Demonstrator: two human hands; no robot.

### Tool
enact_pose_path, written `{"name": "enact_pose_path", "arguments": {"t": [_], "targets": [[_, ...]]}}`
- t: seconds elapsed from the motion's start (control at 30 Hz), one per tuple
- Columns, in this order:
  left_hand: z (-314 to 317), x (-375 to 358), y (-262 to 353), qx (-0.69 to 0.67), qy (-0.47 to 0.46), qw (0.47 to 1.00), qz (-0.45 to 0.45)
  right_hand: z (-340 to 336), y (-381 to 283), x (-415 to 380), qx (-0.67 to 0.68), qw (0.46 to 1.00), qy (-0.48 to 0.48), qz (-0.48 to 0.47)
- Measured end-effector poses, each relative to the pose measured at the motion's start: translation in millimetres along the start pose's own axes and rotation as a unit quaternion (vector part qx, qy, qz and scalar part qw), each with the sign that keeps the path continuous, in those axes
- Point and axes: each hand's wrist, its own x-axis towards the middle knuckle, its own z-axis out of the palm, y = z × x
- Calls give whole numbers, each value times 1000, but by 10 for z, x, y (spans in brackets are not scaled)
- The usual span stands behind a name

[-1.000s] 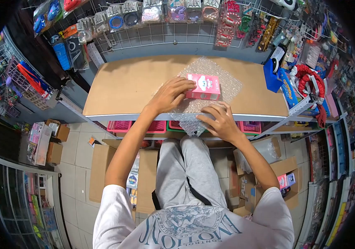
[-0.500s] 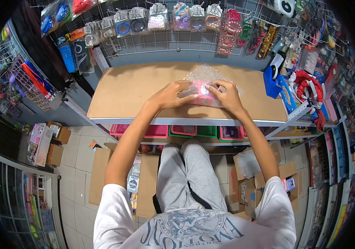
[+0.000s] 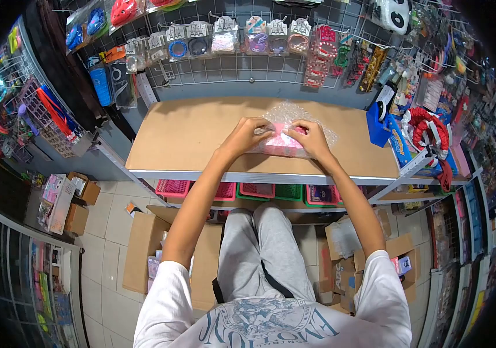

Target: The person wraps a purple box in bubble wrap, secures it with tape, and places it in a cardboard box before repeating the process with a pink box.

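A pink package [image 3: 281, 134] lies on the brown tabletop [image 3: 190, 139], partly covered by clear bubble wrap [image 3: 288, 111]. The bubble wrap spreads out behind it towards the wall. At its left side, my left hand [image 3: 250, 133] has thumb and fingers pinched together on the wrap. My right hand [image 3: 310, 139] grips the wrap from the other side, thumb pointing inward over the pink surface. Both sets of fingertips come close together above the package and hide part of it.
A blue holder [image 3: 379, 124] stands at the table's right end, beside red-and-white coiled items [image 3: 428, 129]. Pink baskets [image 3: 172, 188] and a green basket [image 3: 288, 192] sit under the tabletop. Packaged accessories [image 3: 225, 36] hang on the wire grid behind. Open cardboard boxes [image 3: 143, 249] flank my legs.
Both hands have drawn their fingers into a tighter pinch on the wrap over the package. A white round mark that showed on the pink package is now covered. The view has tilted slightly.
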Motion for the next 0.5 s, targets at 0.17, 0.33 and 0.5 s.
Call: {"name": "enact_pose_path", "arguments": {"t": [0.17, 0.33, 0.5], "targets": [[133, 58, 65, 20, 86, 996, -32, 62, 122, 1, 40, 999, 33, -13], [224, 66, 103, 248, 146, 953, 93, 85, 145, 36, 85, 996, 38, 12], [240, -23, 188, 237, -9, 971, 43, 133, 176, 69, 73, 995, 70, 14]]}}
